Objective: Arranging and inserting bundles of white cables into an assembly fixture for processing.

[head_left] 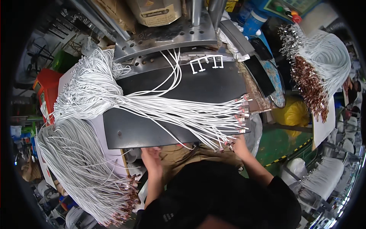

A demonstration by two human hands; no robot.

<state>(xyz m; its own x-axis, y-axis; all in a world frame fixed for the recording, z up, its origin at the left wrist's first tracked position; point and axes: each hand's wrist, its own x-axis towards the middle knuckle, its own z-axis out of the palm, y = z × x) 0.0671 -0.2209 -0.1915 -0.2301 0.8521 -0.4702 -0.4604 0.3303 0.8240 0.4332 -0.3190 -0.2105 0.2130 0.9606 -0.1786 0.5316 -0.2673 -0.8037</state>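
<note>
A large bundle of white cables (pixel 175 110) lies fanned out across a black work plate (pixel 148 133). Their ends carry small metal connectors with reddish parts, gathered by the plate's right edge. At the front right corner, my right hand (pixel 239 145) is closed at the nearest cable ends, its fingertips partly hidden. My left hand (pixel 152 157) is below the plate's front edge with its fingers curled; what they hold, if anything, cannot be made out. One cable strays forward over the front edge between my hands. A white plastic piece with several prongs (pixel 206 63) lies at the back of the plate.
A metal press (pixel 166 40) with upright posts stands behind the plate. More cable bundles lie at left (pixel 84 164) and hang at far right (pixel 320 57). A red bin (pixel 47 86) stands left, a yellow bag (pixel 293 110) right. Dark flat devices (pixel 259 76) sit beside the plate.
</note>
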